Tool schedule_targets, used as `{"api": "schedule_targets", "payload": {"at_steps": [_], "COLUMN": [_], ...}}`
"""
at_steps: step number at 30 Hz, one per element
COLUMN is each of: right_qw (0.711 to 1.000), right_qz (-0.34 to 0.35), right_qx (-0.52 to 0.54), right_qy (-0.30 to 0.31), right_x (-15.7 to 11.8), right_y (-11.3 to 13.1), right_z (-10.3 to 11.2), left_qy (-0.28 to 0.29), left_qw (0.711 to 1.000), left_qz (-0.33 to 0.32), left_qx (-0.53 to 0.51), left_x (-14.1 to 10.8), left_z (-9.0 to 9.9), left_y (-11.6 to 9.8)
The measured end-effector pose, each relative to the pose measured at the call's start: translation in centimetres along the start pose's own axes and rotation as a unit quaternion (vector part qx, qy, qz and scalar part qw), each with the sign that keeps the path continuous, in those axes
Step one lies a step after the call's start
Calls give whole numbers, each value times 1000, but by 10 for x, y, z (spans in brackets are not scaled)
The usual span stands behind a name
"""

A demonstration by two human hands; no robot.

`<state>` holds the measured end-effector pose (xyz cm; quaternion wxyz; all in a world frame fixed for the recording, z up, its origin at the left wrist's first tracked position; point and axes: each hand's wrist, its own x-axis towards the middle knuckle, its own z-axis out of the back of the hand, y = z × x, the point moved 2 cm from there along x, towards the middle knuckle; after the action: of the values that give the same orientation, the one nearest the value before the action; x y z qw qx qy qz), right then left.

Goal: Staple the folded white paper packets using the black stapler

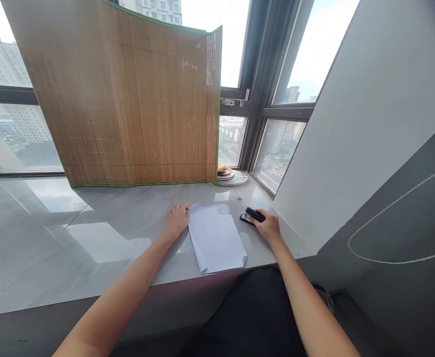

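A white paper stack (217, 240) lies on the pale sill, with a small patterned block at its upper right and its near corners curling up. My left hand (179, 218) is at the stack's upper left edge, its fingers bent and closed on that edge; the thumb is mostly hidden. Right of the paper, my right hand (268, 227) grips a black stapler (255, 214). The stapler's jaws are apart and point left toward the paper without touching it.
A bamboo mat (157, 109) with green edging stands against the window behind the paper. Stacked plates (232, 177) sit in the window corner. Small dark bits (239, 198) lie beyond the stapler. A white wall (336, 129) slants up on the right, near a hanging beaded cord (369, 224).
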<state>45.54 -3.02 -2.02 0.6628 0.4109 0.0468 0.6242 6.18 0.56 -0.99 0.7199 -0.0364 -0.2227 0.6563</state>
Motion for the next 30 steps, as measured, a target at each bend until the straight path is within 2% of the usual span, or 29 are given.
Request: {"api": "schedule_targets", "payload": {"at_steps": [2, 5, 7, 12, 17, 23, 26, 30], "right_qw": [1000, 994, 988, 982, 972, 972, 971, 973], "right_qz": [26, 111, 149, 181, 218, 222, 224, 218], "right_qx": [-1, -13, -15, -32, -56, -42, -41, -49], "right_qy": [1, 12, 25, 41, 70, 67, 70, 65], "right_x": [4, 9, 12, 9, 1, 1, 1, -1], "right_y": [-4, 0, 4, 12, 19, 20, 21, 25], "right_z": [-1, -1, -3, -9, -10, -9, -10, -10], "left_qy": [-35, -73, -68, -53, 24, 19, 2, -20], "left_qw": [999, 995, 995, 984, 988, 987, 988, 986], "left_qz": [-20, -53, -73, -161, -155, -159, -153, -149], "left_qx": [-15, -30, -31, -47, -10, -1, -11, -73], "left_x": [-1, -2, 0, 20, 37, 37, 36, 36], "left_z": [-3, -6, -6, -8, -27, -34, -31, -25], "left_y": [-2, -8, -15, -48, -70, -67, -65, -65]}}
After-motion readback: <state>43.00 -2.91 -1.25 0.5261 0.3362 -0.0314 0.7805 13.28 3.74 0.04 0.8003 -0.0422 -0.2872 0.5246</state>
